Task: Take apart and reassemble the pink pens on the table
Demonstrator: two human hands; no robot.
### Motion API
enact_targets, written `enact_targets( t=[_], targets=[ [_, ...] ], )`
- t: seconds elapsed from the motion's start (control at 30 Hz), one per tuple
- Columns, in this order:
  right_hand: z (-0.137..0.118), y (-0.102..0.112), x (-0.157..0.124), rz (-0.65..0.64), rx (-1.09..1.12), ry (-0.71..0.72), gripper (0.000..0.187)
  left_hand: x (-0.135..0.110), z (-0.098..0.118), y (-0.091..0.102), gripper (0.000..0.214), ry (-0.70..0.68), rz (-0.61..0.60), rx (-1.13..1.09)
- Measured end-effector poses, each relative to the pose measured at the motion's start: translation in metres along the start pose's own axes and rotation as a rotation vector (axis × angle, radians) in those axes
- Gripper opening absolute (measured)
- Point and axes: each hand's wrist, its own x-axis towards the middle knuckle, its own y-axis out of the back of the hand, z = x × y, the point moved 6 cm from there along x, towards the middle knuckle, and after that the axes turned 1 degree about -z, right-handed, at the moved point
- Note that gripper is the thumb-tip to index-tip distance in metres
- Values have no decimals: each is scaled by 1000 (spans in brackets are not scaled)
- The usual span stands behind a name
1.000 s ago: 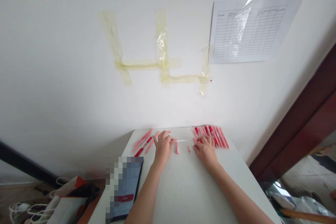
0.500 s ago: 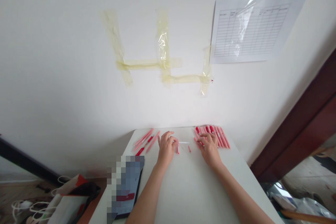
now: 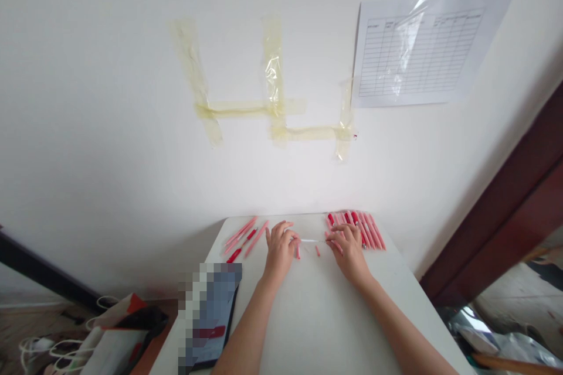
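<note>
Hands, two: left hand (image 3: 279, 245) pinching a slim white rod (image 3: 311, 241) at the table's (image 3: 316, 316) far end; right hand (image 3: 350, 248) newly brought to its right tip, grip too small to confirm. Handling, accordingly, now two-sided.

A white rod (image 3: 310, 241) bridges left hand (image 3: 279, 249) and right hand (image 3: 350, 253).

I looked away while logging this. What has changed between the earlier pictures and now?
The right hand has shifted left over the last half second to the right end of the white rod; contact is too small to confirm. The left hand, slightly farther right than a second ago, still has the rod in its grip. The left-side pens, right-side pens and tablet stayed put.
</note>
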Motion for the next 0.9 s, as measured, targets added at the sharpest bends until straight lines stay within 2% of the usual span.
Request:
enact_targets(
  t=[0.33,0.9],
  targets=[
    [0,-3,-2,-24,36,-9,13,0,7,0,3,-2,-28,-36],
    [-2,-1,-1,50,-33,79,10,-2,10,-2,4,-68,-12,-16]
  ],
)
